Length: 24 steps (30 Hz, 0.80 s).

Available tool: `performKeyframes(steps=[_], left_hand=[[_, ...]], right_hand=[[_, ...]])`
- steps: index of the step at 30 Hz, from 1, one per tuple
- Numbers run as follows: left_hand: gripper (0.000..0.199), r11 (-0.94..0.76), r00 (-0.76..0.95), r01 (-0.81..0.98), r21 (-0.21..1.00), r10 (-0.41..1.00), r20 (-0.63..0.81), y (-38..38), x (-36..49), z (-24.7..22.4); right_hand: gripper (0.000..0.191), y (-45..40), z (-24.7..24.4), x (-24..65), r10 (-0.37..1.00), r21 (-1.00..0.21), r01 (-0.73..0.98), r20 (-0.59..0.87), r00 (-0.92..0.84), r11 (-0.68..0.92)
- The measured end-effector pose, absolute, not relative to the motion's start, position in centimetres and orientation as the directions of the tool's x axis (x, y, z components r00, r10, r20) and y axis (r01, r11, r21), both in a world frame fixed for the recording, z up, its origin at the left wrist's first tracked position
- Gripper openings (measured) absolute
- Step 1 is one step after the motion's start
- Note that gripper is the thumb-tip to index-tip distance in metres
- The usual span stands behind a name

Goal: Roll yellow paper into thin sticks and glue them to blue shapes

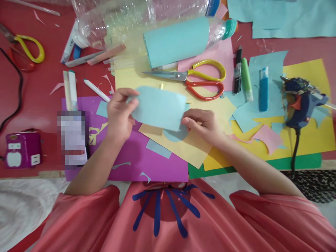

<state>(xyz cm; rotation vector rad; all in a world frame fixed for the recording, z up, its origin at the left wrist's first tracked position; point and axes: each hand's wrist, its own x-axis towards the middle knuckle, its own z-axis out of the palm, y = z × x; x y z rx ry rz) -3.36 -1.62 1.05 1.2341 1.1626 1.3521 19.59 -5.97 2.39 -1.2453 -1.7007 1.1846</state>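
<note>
A light-blue piece of paper (pixel 160 107), rounded along its left side, is held up between both hands. My left hand (pixel 121 113) pinches its left edge between thumb and fingers. At the lower right corner, my right hand (pixel 201 123) grips it with thumb against curled fingers. Below it, a blue paper disc (pixel 175 135) lies partly covered on a cream sheet (pixel 198 154). Just beyond the hands rest scissors (pixel 183 75) with one yellow and one red handle, blades pointing left. Behind them lies a bottle (pixel 178 41) wrapped in blue paper, with a green cap.
A glue gun (pixel 301 101) with its cord lies at the right on yellow paper (pixel 311 141). Markers (pixel 246 78) and paper scraps (pixel 267 138) are nearby. At left are a phone (pixel 75 140), a purple box (pixel 23 149) and more scissors (pixel 26 49). Clear bottles (pixel 112 21) lie at the back.
</note>
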Motion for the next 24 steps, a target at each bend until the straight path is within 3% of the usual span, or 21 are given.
performKeyframes(steps=[4,6,9,12,17,20,24], left_hand=[[0.015,-0.128,0.118,0.252,0.959,0.988,0.101,-3.4,-2.4,1.0],[0.016,-0.124,0.142,0.316,0.941,0.987,0.082,-3.9,-2.2,1.3],[0.03,-0.107,0.161,0.277,0.955,0.985,0.064,-4.2,-2.1,1.7],[0.048,0.039,0.287,0.21,0.977,0.953,-0.1,-4.2,-2.1,2.3],[0.035,0.362,0.701,0.241,0.901,0.577,-0.419,-4.4,-1.9,3.4],[0.036,0.388,0.716,0.292,0.874,0.517,-0.468,-4.7,-1.5,3.7],[0.04,0.368,0.609,0.367,0.854,0.599,-0.52,-5.1,-1.2,3.6]], right_hand=[[0.039,-5.9,2.4,19.6,0.947,-0.984,0.179,-0.058,-0.317,0.0],[0.036,-5.7,2.5,19.7,0.952,-0.989,0.132,-0.097,-0.292,-0.06],[0.032,-5.4,2.6,19.9,0.964,-0.985,0.119,-0.146,-0.222,-0.122],[0.022,-5.3,2.7,20.0,0.974,-0.977,0.163,-0.162,-0.16,-0.136],[0.01,-5.5,2.7,20.0,0.964,-0.97,0.235,-0.123,-0.236,-0.066],[0.017,-5.9,2.3,19.6,0.928,-0.966,0.256,-0.118,-0.353,-0.025],[0.028,-6.3,3.1,19.1,0.918,-0.911,0.4,-0.07,-0.391,0.1]])
